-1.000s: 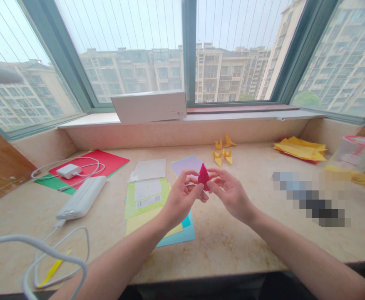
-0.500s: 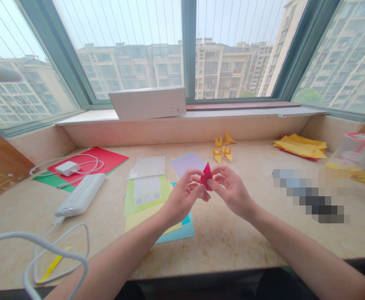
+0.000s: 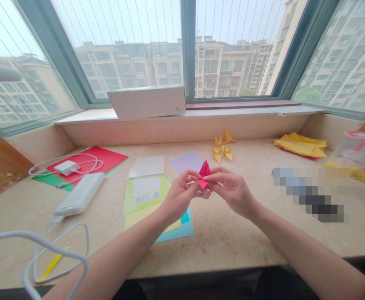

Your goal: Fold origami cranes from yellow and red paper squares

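A small folded piece of red origami paper [image 3: 204, 171] is held up over the counter, its pointed tip upward and its lower part spread wider. My left hand [image 3: 182, 191] pinches it from the left, the fingertips partly tucked behind it. From the right, my right hand [image 3: 232, 186] grips its edge between thumb and fingers. Beyond my hands stand several yellow folded paper birds [image 3: 222, 151]. A lilac paper sheet [image 3: 185, 161] lies on the counter just behind my left hand.
Left of my arms are a green-patterned paper pack [image 3: 146, 193], a white power bank [image 3: 80, 193] with cables, and red paper [image 3: 109, 157]. Yellow papers [image 3: 301, 145] and a plastic cup [image 3: 361, 148] stand at right. A white box [image 3: 147, 103] rests on the sill.
The red paper has been turned and its lower part now spreads wider. My right fingers have shifted from its side to across its front; the left hand stays nearly in place.
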`<state>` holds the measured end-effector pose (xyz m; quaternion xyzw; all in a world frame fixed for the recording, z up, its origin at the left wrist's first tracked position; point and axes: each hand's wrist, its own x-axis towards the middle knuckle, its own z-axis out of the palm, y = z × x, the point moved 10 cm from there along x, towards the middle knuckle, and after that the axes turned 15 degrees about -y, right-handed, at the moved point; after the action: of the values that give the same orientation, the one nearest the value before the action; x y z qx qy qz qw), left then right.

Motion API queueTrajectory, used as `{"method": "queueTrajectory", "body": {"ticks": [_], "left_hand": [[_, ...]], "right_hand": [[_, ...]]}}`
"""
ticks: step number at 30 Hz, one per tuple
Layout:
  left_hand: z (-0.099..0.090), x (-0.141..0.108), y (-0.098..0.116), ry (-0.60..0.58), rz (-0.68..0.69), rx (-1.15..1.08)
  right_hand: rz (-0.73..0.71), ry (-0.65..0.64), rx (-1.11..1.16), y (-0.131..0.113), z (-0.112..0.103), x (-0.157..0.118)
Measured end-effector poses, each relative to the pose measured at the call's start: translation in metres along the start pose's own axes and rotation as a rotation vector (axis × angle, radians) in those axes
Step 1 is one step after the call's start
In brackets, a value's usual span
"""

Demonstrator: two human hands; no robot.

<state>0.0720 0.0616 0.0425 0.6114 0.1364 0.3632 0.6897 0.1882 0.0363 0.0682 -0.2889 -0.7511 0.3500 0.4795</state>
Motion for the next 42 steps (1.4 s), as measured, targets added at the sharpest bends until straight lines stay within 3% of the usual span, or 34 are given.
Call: {"method": "queueTrajectory", "body": {"ticks": [10, 17, 21, 28, 35, 42], "left_hand": [[0.001, -0.003, 0.002, 0.012, 0.022, -0.027], [-0.002, -0.003, 0.006, 0.057, 0.013, 0.032], [-0.006, -0.003, 0.003, 0.076, -0.002, 0.011], [-0.013, -0.002, -0.004, 0.1, -0.058, 0.079], [-0.016, -0.005, 0.001, 0.127, -0.063, 0.137], [-0.015, -0.005, -0.003, 0.14, -0.069, 0.15]], "right_hand": [[0.023, -0.034, -0.061, -0.003, 0.003, 0.0], [0.104, 0.032, 0.243, 0.02, 0.004, 0.0], [0.09, 0.045, 0.314, 0.02, 0.004, 0.002], [0.103, 0.049, 0.28, 0.023, 0.004, 0.002], [0.299, -0.039, 0.273, 0.034, 0.01, 0.001], [0.302, 0.056, 0.105, 0.03, 0.002, -0.002]]}}
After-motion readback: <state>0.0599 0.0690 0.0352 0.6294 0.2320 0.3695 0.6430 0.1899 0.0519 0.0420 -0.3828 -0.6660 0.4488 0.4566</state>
